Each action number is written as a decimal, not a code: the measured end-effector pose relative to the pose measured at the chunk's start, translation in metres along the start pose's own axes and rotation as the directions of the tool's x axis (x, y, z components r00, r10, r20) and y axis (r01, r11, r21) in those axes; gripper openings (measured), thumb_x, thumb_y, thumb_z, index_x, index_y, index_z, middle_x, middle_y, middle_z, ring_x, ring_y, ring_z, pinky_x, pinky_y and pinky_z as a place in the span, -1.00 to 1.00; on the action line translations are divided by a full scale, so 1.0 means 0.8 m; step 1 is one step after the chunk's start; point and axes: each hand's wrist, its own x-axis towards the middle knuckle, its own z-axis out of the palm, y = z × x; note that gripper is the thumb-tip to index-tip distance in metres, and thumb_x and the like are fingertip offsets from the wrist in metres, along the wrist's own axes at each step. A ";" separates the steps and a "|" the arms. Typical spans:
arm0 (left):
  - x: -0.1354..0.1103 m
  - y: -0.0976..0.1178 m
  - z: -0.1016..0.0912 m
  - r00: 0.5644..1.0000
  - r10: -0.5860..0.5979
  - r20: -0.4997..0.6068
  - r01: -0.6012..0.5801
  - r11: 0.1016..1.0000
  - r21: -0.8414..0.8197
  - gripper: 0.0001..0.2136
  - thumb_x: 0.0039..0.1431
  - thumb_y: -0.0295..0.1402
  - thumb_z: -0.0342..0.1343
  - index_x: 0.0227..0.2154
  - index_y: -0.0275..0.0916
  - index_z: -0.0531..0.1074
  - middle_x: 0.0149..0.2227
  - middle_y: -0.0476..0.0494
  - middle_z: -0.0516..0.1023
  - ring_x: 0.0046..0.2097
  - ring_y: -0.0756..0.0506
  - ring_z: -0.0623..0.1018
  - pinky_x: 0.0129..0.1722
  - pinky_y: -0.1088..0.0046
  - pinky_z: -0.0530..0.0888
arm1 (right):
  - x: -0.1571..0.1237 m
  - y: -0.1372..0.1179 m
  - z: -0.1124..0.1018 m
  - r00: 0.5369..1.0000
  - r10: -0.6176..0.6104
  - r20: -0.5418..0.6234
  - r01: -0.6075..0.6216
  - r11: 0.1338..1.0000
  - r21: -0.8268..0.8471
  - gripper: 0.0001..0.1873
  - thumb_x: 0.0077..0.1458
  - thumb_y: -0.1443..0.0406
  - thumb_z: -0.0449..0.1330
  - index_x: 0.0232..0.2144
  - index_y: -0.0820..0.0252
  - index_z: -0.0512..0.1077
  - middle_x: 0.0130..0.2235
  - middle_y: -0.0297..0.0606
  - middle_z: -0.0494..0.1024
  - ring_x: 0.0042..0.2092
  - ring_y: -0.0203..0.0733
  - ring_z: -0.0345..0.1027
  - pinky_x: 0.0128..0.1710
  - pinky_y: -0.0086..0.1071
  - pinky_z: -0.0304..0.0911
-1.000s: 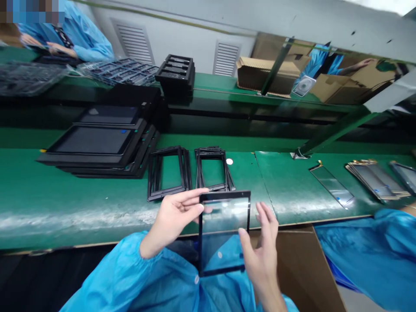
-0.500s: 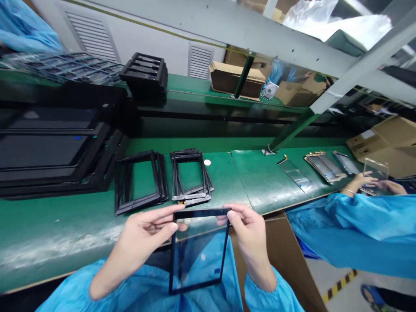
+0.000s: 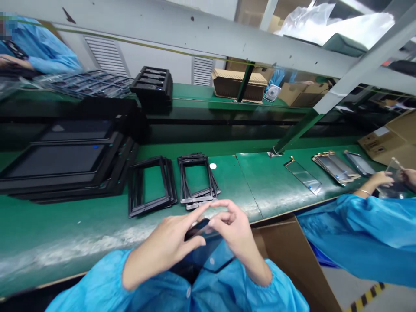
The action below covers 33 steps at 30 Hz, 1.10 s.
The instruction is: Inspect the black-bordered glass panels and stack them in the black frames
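Low in front of my body is a black-bordered glass touch panel (image 3: 216, 255), mostly see-through, with its upper edge partly hidden by my fingers. My left hand (image 3: 169, 242) grips its upper left part, thumb on the near side and fingers behind. Bent at the fingers, my right hand (image 3: 237, 229) pinches at the upper edge, and its fingertips meet those of the left. Just beyond my hands lies a small pile of black rectangular frames (image 3: 196, 182) on the green bench. Another pile of black frames (image 3: 149, 186) lies left of it.
Stacked dark screen panels (image 3: 65, 160) fill the bench's left side. A clear glass panel (image 3: 303, 175) and a glass pile (image 3: 336, 167) lie to the right. A co-worker's hand (image 3: 377, 182) holds another panel at far right. A green post (image 3: 295, 132) rises behind. Below stands a cardboard box (image 3: 292, 255).
My hands have come together at the panel's upper edge, where before they held its two upper corners apart. The panel has turned and tilted. The camera view has shifted slightly.
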 end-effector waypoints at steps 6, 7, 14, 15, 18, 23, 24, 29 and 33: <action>-0.006 -0.024 -0.002 0.950 -0.311 -0.032 0.261 0.843 -0.470 -0.57 0.42 -0.17 0.13 0.27 -0.09 0.29 -0.18 -0.14 0.76 -0.41 -0.10 0.67 -0.55 0.53 0.46 | 0.000 0.009 -0.064 0.987 0.158 -0.008 -0.158 0.983 -0.097 -0.45 0.14 -0.17 0.39 -0.20 0.19 0.71 -0.19 -0.01 0.79 -0.12 0.11 0.73 -0.01 -0.10 0.56; -0.010 -0.030 -0.001 0.933 -0.353 -0.070 0.266 0.808 -0.525 -0.58 0.41 -0.14 0.15 0.23 -0.12 0.28 -0.20 -0.17 0.75 -0.43 -0.10 0.66 -0.59 0.53 0.44 | -0.002 0.014 -0.073 0.982 0.183 -0.050 -0.187 0.978 -0.092 -0.44 0.13 -0.19 0.39 -0.24 0.19 0.71 -0.24 -0.01 0.79 -0.19 0.12 0.73 -0.08 -0.09 0.58; -0.025 -0.032 0.013 0.869 -0.448 -0.209 0.224 0.733 -0.643 -0.53 0.30 -0.08 0.28 0.12 -0.17 0.28 -0.29 -0.19 0.75 -0.51 -0.09 0.62 -0.63 0.54 0.44 | -0.013 0.022 -0.063 0.962 0.157 -0.224 -0.167 0.986 -0.027 -0.39 0.05 -0.26 0.38 -0.52 0.16 0.62 -0.52 -0.10 0.71 -0.50 0.05 0.63 -0.41 -0.21 0.56; -0.025 -0.029 0.014 0.859 -0.463 -0.218 0.225 0.725 -0.651 -0.53 0.29 -0.09 0.29 0.12 -0.17 0.29 -0.30 -0.19 0.75 -0.52 -0.08 0.62 -0.63 0.54 0.44 | -0.014 0.019 -0.058 0.963 0.133 -0.234 -0.150 0.987 -0.055 -0.38 0.07 -0.27 0.36 -0.54 0.14 0.61 -0.52 -0.11 0.71 -0.50 0.03 0.63 -0.43 -0.23 0.55; -0.026 -0.024 0.016 0.834 -0.502 -0.230 0.233 0.697 -0.678 -0.52 0.27 -0.10 0.31 0.11 -0.17 0.31 -0.31 -0.18 0.75 -0.53 -0.07 0.61 -0.64 0.56 0.42 | -0.017 0.015 -0.048 0.965 0.046 -0.257 -0.081 0.988 -0.128 -0.41 0.15 -0.22 0.34 -0.59 0.12 0.59 -0.56 -0.18 0.68 -0.52 -0.04 0.62 -0.44 -0.30 0.53; -0.026 -0.024 0.017 0.818 -0.527 -0.230 0.244 0.680 -0.692 -0.48 0.24 -0.07 0.32 0.13 -0.16 0.29 -0.32 -0.16 0.75 -0.54 -0.08 0.61 -0.64 0.54 0.43 | -0.020 0.026 -0.046 0.955 -0.014 -0.298 0.000 0.999 -0.047 -0.50 0.22 -0.13 0.33 -0.45 0.15 0.63 -0.56 -0.21 0.69 -0.55 -0.09 0.60 -0.48 -0.34 0.52; -0.026 -0.026 0.017 0.817 -0.528 -0.232 0.247 0.684 -0.687 -0.47 0.24 -0.07 0.32 0.13 -0.16 0.29 -0.32 -0.15 0.74 -0.54 -0.09 0.61 -0.64 0.53 0.44 | -0.020 0.029 -0.047 0.958 -0.014 -0.285 0.010 1.000 -0.016 -0.51 0.22 -0.14 0.33 -0.34 0.16 0.66 -0.52 -0.20 0.71 -0.54 -0.08 0.61 -0.48 -0.33 0.53; -0.025 -0.042 0.008 0.854 -0.437 -0.282 0.228 0.802 -0.552 -0.53 0.36 -0.11 0.21 0.20 -0.17 0.28 -0.14 -0.25 0.75 -0.38 -0.14 0.69 -0.52 0.44 0.55 | -0.026 0.028 -0.042 0.969 -0.031 -0.247 0.026 0.999 -0.026 -0.57 0.16 0.00 0.46 -0.05 0.13 0.63 -0.37 -0.18 0.78 -0.45 -0.09 0.69 -0.34 -0.33 0.59; -0.012 -0.048 -0.004 0.884 -0.033 -0.466 0.051 0.998 0.027 -0.49 0.35 -0.22 0.22 0.32 -0.07 0.38 0.38 -0.30 0.46 0.35 -0.37 0.47 0.36 -0.11 0.37 | -0.033 0.025 -0.030 0.972 -0.069 -0.224 0.043 0.992 -0.117 -0.63 0.21 -0.02 0.42 -0.14 0.12 0.64 -0.38 -0.17 0.78 -0.43 -0.07 0.71 -0.33 -0.33 0.61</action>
